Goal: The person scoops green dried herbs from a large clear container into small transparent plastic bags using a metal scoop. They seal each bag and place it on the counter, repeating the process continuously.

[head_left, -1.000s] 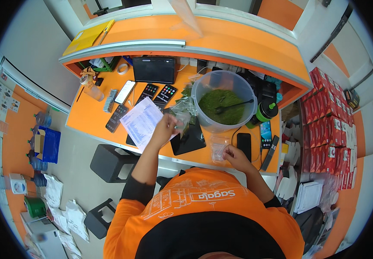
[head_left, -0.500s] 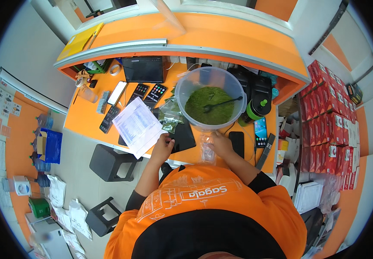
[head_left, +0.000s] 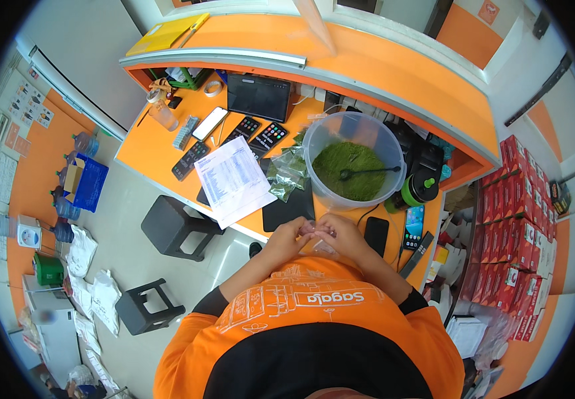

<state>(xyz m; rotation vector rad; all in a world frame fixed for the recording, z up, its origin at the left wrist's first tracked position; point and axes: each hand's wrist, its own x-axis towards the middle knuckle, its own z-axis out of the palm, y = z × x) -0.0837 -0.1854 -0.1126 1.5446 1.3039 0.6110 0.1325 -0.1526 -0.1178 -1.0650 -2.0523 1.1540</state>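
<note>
At the desk's front edge, my left hand (head_left: 288, 240) and my right hand (head_left: 342, 234) meet with pinched fingers. Both grip a small clear plastic bag (head_left: 326, 248), whose loose part hangs below the fingers; its opening is hard to make out. Just beyond, a large translucent tub (head_left: 314, 180) holds green powder (head_left: 346, 161). A dark spoon (head_left: 367, 171) lies across the powder. Left of the tub are clear bags of green powder (head_left: 288, 171), by a flat black pad (head_left: 281, 211). Printed papers (head_left: 232, 181) lie further left.
Several phones (head_left: 191, 159) and a dark tablet (head_left: 259, 97) occupy the desk's left. To my right are a black phone (head_left: 376, 236), a lit phone (head_left: 414, 226) and a black-and-green bottle (head_left: 420, 189). Red boxes (head_left: 513, 233) stack at far right; grey stools (head_left: 173, 223) stand at left.
My left hand has left the paper's corner and joined my right hand at the plastic bag. The bag is now held between both hands. The whole view has shifted and tilted slightly.
</note>
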